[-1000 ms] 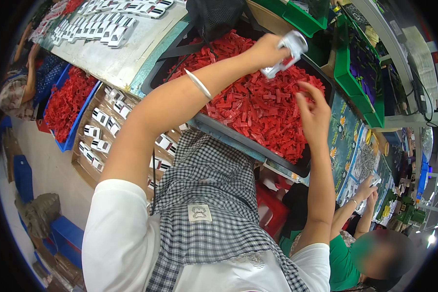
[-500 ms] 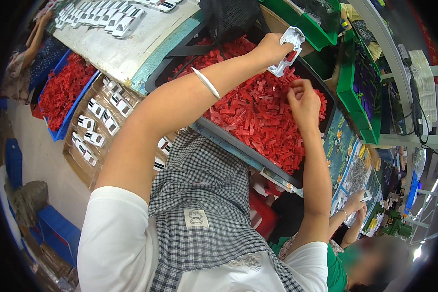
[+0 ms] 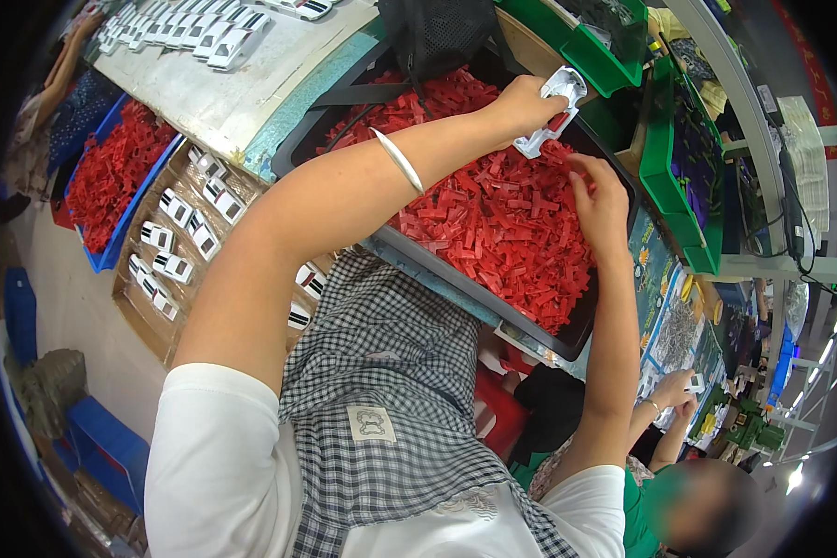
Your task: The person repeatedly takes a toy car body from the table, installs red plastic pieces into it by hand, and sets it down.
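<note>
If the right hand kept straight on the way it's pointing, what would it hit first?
Probably the white car shell in the left hand, just beyond the right hand in this view. Depth is unclear: reaching lower, it may meet the red parts first.

Above the near red plastic parts (image 3: 502,237) the way is open. The left forearm (image 3: 358,186) crosses leftward, a black mesh bag (image 3: 432,39) blocks the far side, and a green bin (image 3: 662,172) borders the right.

White toy-car shell (image 3: 569,84), tilted, held above heaped red plastic pieces (image 3: 493,214)
</note>
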A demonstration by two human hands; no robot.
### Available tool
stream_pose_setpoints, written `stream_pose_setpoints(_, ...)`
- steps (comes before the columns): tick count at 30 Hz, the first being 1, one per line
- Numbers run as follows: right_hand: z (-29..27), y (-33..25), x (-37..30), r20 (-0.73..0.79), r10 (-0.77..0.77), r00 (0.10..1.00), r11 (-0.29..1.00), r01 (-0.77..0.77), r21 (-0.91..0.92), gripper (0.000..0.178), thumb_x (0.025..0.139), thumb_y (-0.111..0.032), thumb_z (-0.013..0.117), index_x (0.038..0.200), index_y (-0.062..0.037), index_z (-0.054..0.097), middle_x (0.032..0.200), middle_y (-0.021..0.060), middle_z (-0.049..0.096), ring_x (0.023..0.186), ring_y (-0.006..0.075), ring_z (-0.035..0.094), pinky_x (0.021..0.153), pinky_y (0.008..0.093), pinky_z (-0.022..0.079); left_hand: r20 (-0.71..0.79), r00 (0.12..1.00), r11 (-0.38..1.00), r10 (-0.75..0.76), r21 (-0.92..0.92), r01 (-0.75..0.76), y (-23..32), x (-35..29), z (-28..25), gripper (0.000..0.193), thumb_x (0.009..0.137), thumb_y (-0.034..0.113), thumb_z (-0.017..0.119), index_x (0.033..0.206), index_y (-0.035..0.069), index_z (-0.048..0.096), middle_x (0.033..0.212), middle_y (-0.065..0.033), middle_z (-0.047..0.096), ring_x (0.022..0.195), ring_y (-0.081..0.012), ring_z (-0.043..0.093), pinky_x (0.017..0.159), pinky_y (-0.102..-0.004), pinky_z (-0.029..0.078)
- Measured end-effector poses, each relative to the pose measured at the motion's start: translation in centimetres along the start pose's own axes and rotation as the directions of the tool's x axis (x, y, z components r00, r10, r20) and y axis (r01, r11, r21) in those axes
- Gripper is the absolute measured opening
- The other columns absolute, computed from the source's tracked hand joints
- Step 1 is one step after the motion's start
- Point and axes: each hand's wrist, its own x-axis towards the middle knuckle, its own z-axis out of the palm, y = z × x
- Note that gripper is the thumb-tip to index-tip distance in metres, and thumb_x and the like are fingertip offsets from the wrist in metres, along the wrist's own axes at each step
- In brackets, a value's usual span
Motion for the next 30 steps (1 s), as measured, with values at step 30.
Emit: stream_pose_setpoints(30, 2.6, 0.0, 0.1, 0.032, -0.336, 0.941, 0.935, 0.338, -0.112, 0.031, 0.068, 0.002, 0.062, 0.095, -0.0105, 0.066, 0.090, 0.0080, 0.058, 0.088, 0.0301, 0.055, 0.082, 0.0406, 0.040, 0.091, 0.990, 0.993, -0.112, -0.014, 0.114, -0.4, 0.1, 0.0, 0.036, 0.092, 0.032, 0.052, 0.103, -0.001, 0.059, 0.088, -0.0095, 0.063, 0.068, -0.0158, 0.063, 0.055, -0.0292, 0.052)
